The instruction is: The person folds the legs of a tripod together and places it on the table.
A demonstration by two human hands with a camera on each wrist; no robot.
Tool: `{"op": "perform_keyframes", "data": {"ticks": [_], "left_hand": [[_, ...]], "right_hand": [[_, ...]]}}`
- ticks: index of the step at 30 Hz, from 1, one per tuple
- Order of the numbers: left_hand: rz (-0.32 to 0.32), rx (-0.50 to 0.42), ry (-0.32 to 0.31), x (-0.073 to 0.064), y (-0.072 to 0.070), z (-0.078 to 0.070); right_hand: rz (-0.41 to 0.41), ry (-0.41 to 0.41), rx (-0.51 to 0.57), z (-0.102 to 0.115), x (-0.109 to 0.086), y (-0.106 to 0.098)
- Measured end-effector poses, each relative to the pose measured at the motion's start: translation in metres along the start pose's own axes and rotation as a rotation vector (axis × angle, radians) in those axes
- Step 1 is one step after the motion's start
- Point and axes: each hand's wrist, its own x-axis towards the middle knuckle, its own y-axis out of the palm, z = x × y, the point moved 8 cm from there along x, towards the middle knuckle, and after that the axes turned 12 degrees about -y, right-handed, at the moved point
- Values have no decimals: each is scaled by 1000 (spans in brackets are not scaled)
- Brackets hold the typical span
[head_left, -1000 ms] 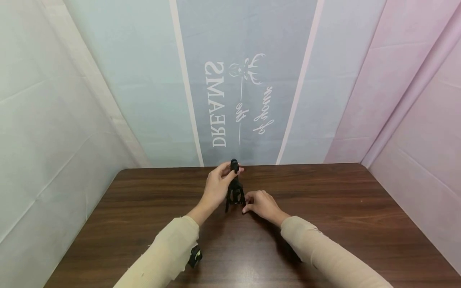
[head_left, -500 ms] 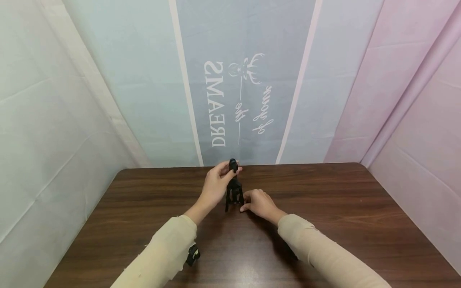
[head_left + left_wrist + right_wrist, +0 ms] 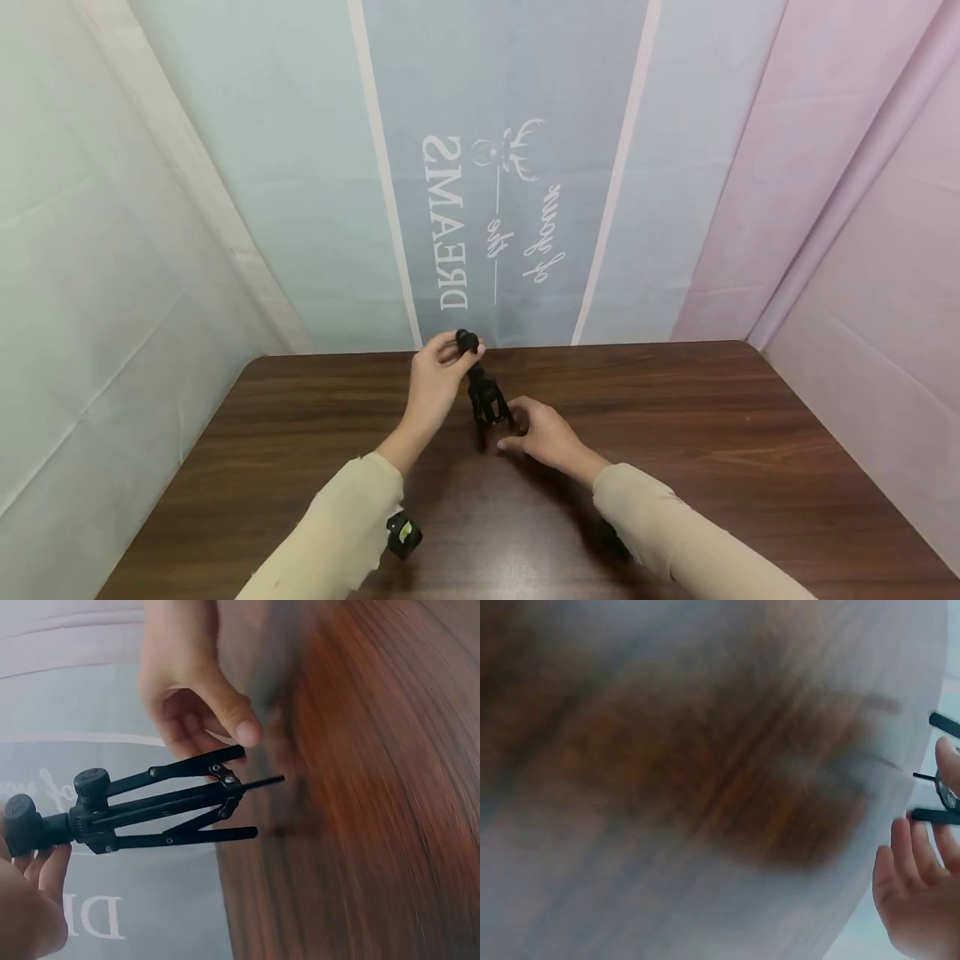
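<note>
A small black tripod (image 3: 486, 398) is tilted above the far part of the table, its legs partly spread. My left hand (image 3: 431, 383) grips it by the head at the top. In the left wrist view the tripod (image 3: 154, 817) shows its two knobs, hinged braces and a thin centre rod. My right hand (image 3: 551, 437) is beside the right leg, with a gap between thumb and fingers. The right wrist view has the fingers of my right hand (image 3: 922, 915) against or very near one leg (image 3: 934, 817); whether they touch is hard to tell.
The dark wood-grain table (image 3: 712, 467) ends at a back edge just beyond the hands. Behind it hangs a printed cloth (image 3: 510, 83), with pale cloth walls (image 3: 112, 250) at both sides. A small black device (image 3: 405, 535) sits at the left sleeve.
My left hand has shifted slightly left and tipped the tripod's head that way. My right hand's thumb has come away from the right leg, which it was pinching near the tip.
</note>
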Motion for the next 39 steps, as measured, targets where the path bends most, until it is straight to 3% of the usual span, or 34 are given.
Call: {"op": "perform_keyframes", "data": {"ticks": [5,10,19,24,29,32,39], "left_hand": [[-94,-170,-91,-2,-14,-1],[-132,-302,-131,-7,-21,-3],[-117,-318,-30,-16,-32,-13],[-69,-214,30,-19,-41,-15],[-66,29,75,-20,-54,-14],[-69,147,77,-20,-61,-13],[-57,290,51,-21,-70,-6]], "right_hand": [[-125,1,-1,8,-11,-13],[-210,-42,-71,16,-17,-25],[-269,-133,-154,31,-24,-44],[-291,-185,-204,30,-25,-55],[-292,-245,-261,30,-28,-67],[-293,-303,-290,34,-29,-76],[-288,-407,-381,47,-28,-97]]}}
